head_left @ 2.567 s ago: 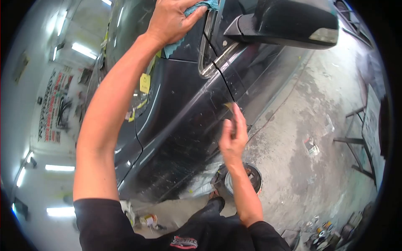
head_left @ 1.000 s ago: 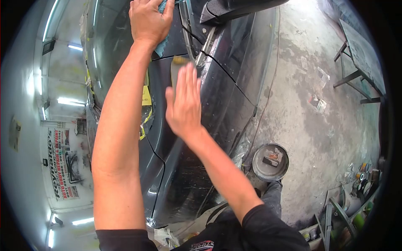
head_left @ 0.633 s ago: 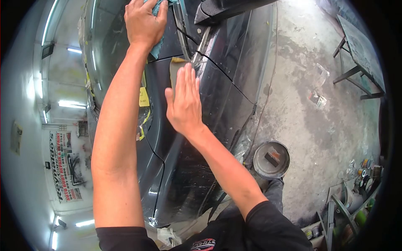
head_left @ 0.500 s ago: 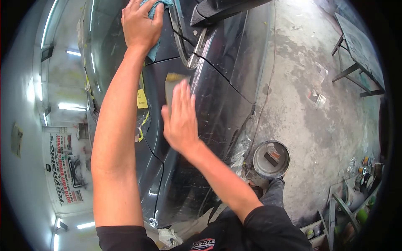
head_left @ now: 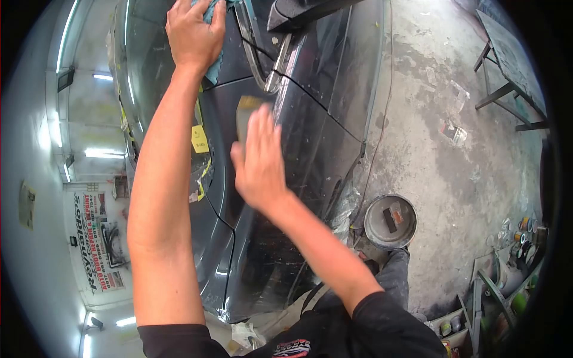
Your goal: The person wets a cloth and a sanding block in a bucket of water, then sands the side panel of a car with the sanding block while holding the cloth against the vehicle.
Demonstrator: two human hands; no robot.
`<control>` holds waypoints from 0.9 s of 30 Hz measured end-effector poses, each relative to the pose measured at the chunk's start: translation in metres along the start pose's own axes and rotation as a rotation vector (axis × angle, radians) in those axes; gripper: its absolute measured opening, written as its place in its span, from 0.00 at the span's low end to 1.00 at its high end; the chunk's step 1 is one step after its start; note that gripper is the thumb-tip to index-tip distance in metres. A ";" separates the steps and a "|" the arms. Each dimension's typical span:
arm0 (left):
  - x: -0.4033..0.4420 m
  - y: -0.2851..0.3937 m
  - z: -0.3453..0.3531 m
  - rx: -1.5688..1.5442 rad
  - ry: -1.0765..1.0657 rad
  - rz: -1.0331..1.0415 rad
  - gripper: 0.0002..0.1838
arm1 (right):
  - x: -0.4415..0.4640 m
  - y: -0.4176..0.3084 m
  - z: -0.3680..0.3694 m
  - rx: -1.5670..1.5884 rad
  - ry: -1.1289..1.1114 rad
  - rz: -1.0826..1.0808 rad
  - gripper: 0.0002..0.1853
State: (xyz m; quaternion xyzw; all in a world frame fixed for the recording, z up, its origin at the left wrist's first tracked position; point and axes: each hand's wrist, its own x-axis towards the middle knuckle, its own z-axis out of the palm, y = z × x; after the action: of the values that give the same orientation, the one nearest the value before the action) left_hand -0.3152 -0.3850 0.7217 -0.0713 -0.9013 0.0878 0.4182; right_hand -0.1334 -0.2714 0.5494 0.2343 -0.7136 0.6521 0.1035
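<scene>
My left hand [head_left: 196, 37] rests on a blue-green cloth [head_left: 214, 68] against the dark car near the top of the view, its fingers partly cut off by the frame. My right hand [head_left: 260, 160] presses flat, fingers stretched out, over a grey-brown sheet [head_left: 243, 119] on the dark body panel [head_left: 224, 98]. The sheet's yellowish upper edge sticks out past the fingertips; the rest is under the hand. Just above and right of it, a chrome trim strip [head_left: 286, 62] ends near a dark side mirror [head_left: 298, 13].
A round bucket [head_left: 368, 230] holding a dark block stands on the concrete floor beside my leg. A dark-legged table [head_left: 510, 62] is at upper right, and cans and tapes [head_left: 522, 238] lie at lower right. A yellow tag [head_left: 199, 139] hangs by the left forearm.
Both hands have shifted from the first frame, where the right hand was raised off the panel. It now lies over the sheet, having moved slightly down the panel. The left hand remains on the cloth.
</scene>
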 end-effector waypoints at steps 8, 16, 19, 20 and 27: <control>0.001 -0.004 0.001 0.023 -0.011 0.007 0.16 | -0.061 -0.016 -0.003 0.159 -0.116 0.000 0.41; -0.002 -0.007 0.002 0.002 -0.001 0.022 0.16 | 0.037 0.022 0.000 -0.007 0.124 -0.005 0.38; -0.004 -0.009 0.004 0.017 0.008 0.033 0.16 | 0.042 0.027 -0.003 -0.040 0.152 -0.008 0.37; -0.003 -0.010 0.005 0.006 0.010 0.034 0.16 | 0.046 0.025 0.001 -0.087 0.186 -0.006 0.37; -0.003 -0.010 0.005 -0.035 0.011 0.006 0.16 | -0.013 -0.007 0.020 -0.046 0.130 -0.001 0.42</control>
State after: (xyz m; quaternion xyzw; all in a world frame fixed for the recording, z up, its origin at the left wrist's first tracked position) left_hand -0.3172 -0.3957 0.7184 -0.0820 -0.9001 0.0727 0.4216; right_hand -0.1156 -0.2884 0.5474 0.1894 -0.7200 0.6493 0.1552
